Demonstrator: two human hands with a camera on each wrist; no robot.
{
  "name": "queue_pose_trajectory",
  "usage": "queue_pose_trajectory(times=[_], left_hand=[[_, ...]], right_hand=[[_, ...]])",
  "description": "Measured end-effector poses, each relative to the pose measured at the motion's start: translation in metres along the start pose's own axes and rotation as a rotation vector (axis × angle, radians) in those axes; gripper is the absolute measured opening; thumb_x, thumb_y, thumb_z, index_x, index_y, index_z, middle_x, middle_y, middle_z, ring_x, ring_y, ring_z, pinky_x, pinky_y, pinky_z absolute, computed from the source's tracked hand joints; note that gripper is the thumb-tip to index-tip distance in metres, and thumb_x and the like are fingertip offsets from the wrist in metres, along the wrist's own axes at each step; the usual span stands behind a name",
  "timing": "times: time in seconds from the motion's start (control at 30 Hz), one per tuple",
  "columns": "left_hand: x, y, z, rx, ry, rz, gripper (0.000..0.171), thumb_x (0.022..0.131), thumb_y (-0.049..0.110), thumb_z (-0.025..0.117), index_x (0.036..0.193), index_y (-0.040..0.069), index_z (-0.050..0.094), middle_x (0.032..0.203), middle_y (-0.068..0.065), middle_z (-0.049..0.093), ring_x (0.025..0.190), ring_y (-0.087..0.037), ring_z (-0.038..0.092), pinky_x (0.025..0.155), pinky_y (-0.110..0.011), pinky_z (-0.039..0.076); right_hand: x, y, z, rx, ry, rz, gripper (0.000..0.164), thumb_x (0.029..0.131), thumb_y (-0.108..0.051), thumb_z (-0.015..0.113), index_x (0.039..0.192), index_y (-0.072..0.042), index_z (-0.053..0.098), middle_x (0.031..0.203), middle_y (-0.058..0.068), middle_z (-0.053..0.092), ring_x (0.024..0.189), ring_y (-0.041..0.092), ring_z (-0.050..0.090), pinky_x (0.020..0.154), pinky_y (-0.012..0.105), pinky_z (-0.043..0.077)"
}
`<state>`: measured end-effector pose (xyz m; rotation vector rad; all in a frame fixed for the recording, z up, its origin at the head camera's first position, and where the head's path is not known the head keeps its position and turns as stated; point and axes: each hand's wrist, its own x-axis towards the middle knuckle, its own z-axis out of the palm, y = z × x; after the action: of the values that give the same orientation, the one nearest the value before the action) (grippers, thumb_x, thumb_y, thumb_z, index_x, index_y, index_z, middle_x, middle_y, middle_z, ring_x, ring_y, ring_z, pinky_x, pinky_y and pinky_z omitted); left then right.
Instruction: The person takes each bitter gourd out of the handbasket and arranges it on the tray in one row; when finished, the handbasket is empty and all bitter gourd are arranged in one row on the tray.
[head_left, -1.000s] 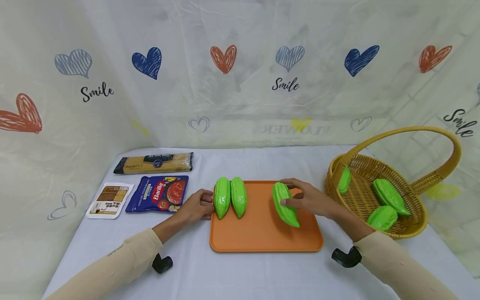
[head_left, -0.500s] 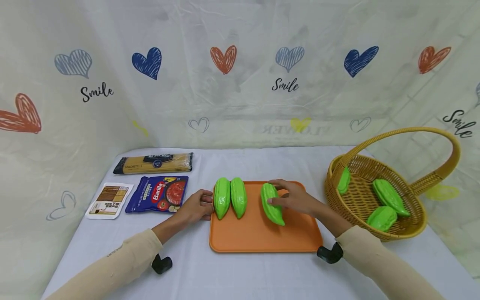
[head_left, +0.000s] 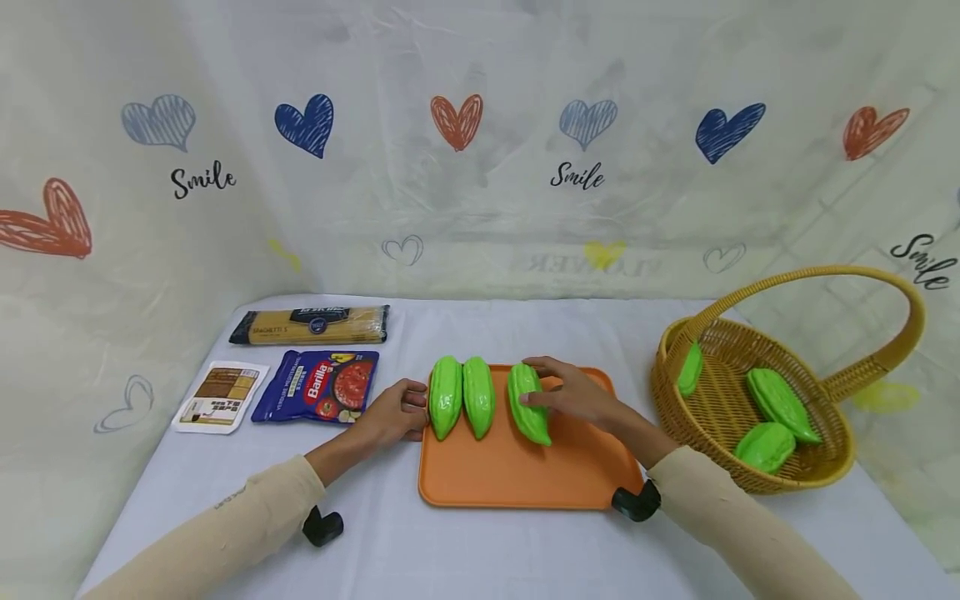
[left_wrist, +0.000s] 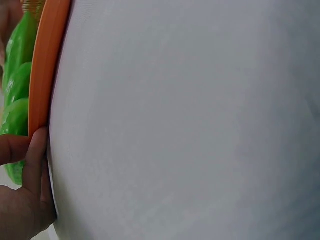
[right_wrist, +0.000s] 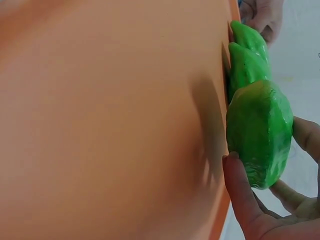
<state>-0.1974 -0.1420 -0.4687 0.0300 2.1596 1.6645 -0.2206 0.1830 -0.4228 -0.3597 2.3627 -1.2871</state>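
My right hand (head_left: 573, 396) grips a glossy green bitter melon (head_left: 529, 426) between thumb and fingers, over the middle of the orange tray (head_left: 510, 482). In the right wrist view the held bitter melon (right_wrist: 259, 127) casts a shadow on the tray, seemingly a little above it. Two more bitter melons, one at the tray's left edge (head_left: 446, 400) and one beside it (head_left: 478, 400), lie side by side with tips toward me. My left hand (head_left: 392, 412) pinches the tray's left rim; the left wrist view shows thumb and fingers on that rim (left_wrist: 42, 75).
A wicker basket (head_left: 832, 462) with a tall handle stands right of the tray, holding several bitter melons (head_left: 783, 404). To the left lie a spaghetti pack (head_left: 315, 327), a blue Barilla pouch (head_left: 318, 387) and a flat white package (head_left: 221, 398). A printed curtain (head_left: 510, 217) hangs behind.
My right hand has carried its bitter melon leftward across the tray, closer to the two lying there. My left hand stays at the tray's left rim.
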Motion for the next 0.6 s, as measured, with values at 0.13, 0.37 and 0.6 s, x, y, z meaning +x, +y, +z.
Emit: queue_pose_trajectory(times=[0.13,0.37,0.6], left_hand=[[0.0,0.0,0.0,0.003,-0.006,0.005,0.057,0.09,0.001,0.062,0.142,-0.003,0.041,0.129,-0.021,0.052,0.111,-0.028,0.062,0.077,-0.036,0.064],[-0.001,0.003,0.0,0.013,-0.013,-0.003,0.058,0.091,0.003,0.062,0.144,-0.002,0.04,0.13,-0.02,0.051,0.112,-0.027,0.061,0.078,-0.036,0.064],[-0.002,0.003,0.0,0.014,-0.009,0.0,0.059,0.09,0.002,0.062,0.144,-0.003,0.039,0.129,-0.02,0.051,0.112,-0.027,0.061,0.077,-0.036,0.064]], right_hand=[[0.004,-0.001,0.002,-0.008,0.013,0.011,0.073,0.092,-0.036,0.072,0.153,-0.015,0.039,0.149,0.02,0.044,0.107,0.026,0.065,0.078,0.037,0.06],[0.013,-0.002,0.003,-0.016,0.01,0.029,0.072,0.092,-0.037,0.071,0.153,-0.015,0.039,0.15,0.023,0.043,0.108,0.026,0.065,0.084,0.039,0.059],[0.021,-0.007,0.009,-0.016,0.019,0.066,0.073,0.091,-0.038,0.072,0.152,-0.014,0.039,0.15,0.022,0.042,0.123,0.033,0.059,0.093,0.042,0.058]])
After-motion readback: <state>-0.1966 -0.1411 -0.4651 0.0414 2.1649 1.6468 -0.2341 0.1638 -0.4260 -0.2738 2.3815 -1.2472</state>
